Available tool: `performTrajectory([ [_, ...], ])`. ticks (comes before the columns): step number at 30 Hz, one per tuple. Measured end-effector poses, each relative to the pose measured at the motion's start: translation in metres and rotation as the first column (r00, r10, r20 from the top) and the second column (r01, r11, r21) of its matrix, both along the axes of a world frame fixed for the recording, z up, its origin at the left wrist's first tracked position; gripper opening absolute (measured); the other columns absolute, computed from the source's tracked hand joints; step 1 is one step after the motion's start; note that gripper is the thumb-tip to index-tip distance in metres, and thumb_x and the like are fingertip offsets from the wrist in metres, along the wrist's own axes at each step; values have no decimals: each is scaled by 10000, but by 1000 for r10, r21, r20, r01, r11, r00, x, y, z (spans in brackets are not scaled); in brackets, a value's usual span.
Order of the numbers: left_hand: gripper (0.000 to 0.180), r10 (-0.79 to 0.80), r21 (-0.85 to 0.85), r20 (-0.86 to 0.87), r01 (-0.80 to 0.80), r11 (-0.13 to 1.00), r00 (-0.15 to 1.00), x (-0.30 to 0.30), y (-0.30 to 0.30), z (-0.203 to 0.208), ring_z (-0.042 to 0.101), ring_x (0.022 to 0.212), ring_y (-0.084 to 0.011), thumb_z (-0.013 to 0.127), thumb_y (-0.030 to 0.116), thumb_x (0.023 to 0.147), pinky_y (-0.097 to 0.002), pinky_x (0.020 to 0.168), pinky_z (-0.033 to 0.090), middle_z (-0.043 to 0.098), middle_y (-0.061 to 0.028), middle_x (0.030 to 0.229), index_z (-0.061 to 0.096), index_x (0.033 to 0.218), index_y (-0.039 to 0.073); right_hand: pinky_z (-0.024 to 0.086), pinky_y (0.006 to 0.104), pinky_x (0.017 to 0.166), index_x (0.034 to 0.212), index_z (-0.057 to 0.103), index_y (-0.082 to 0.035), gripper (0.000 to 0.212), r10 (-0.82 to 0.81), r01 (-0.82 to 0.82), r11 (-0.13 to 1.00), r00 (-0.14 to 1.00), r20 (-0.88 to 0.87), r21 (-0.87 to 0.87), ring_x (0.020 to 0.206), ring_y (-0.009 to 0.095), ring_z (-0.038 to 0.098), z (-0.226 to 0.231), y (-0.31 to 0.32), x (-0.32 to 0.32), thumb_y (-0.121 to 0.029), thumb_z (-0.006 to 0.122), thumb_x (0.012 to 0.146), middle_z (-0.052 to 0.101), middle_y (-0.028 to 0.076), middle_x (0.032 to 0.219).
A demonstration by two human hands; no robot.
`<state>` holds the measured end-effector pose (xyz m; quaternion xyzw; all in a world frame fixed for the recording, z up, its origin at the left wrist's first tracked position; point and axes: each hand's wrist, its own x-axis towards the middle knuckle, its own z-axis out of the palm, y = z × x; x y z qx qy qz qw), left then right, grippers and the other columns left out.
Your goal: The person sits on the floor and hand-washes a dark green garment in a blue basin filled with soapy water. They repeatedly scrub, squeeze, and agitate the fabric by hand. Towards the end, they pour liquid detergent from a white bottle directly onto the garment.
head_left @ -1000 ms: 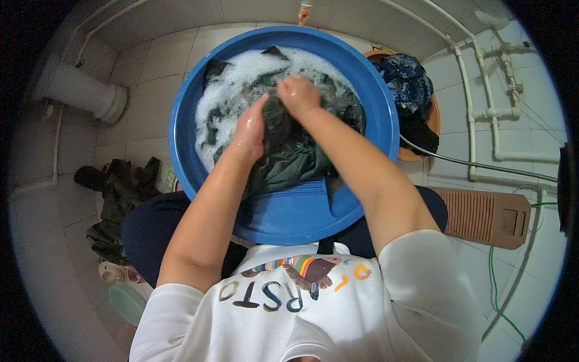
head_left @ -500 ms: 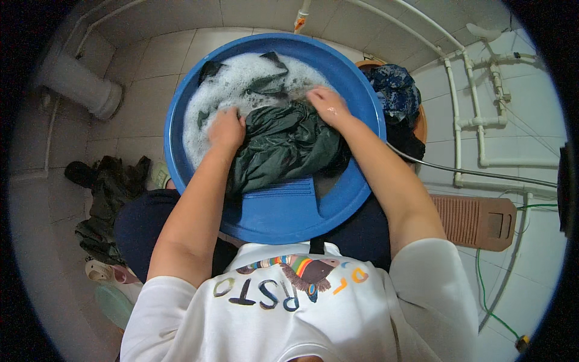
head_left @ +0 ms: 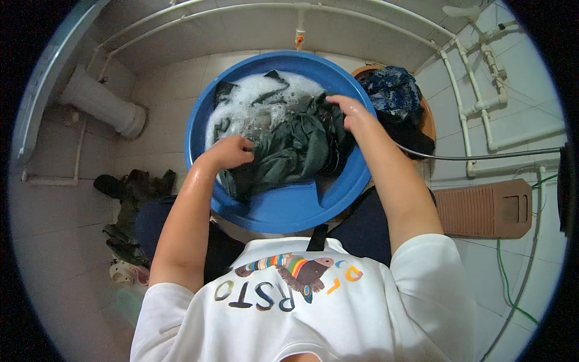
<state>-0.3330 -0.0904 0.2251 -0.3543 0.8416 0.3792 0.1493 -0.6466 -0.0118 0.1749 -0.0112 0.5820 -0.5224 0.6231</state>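
Observation:
A blue round basin [head_left: 199, 114] in front of me holds white suds [head_left: 241, 90] and a wet, dark green garment [head_left: 295, 148]. The garment lies bunched over the ridged blue washboard slope [head_left: 283, 202] at the basin's near side. My left hand [head_left: 231, 152] is at the garment's left edge, its fingers curled closed on the cloth. At the far right edge of the garment, my right hand [head_left: 351, 113] pinches the fabric near the basin's rim. More dark cloth [head_left: 223, 90] pokes out of the foam at the far left.
An orange tub [head_left: 428, 123] with dark blue patterned clothes [head_left: 393, 93] stands right of the basin. A grey hose [head_left: 482, 158] crosses behind my right arm. A brown washboard [head_left: 482, 210] lies at right. Dark clothes [head_left: 139, 202] sit on the floor at left, near light clogs [head_left: 122, 273].
My right hand has moved outward to the right, and the garment now reaches farther that way. My left hand has come nearer to me. The whole view has shifted slightly.

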Motion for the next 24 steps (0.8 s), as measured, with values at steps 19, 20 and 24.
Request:
performTrajectory([
  [19,441,148,117,-336,-115,986,930,-66,35,87,554,798,-176,678,282,725,-277,733,430,597,-78,897,558,1043,2,451,247,730,1027,526,-3,393,302,-639,679,691,-656,-361,823,139,573,178,69,68,-241,661,746,603,90,893],
  [20,276,338,329,-541,-176,928,770,-67,53,98,542,703,-147,648,246,753,-268,688,420,593,-20,740,617,895,11,449,250,733,1075,488,-1,456,196,-562,707,739,-645,-429,835,144,567,169,69,61,-243,675,737,596,93,911],
  [24,246,726,758,-577,-87,647,375,-67,47,99,568,809,-202,565,184,804,-326,761,439,592,-85,917,527,989,26,416,310,829,1219,361,-19,762,-153,-434,747,624,-766,-503,954,195,518,120,56,71,-317,757,640,536,133,1012],
])
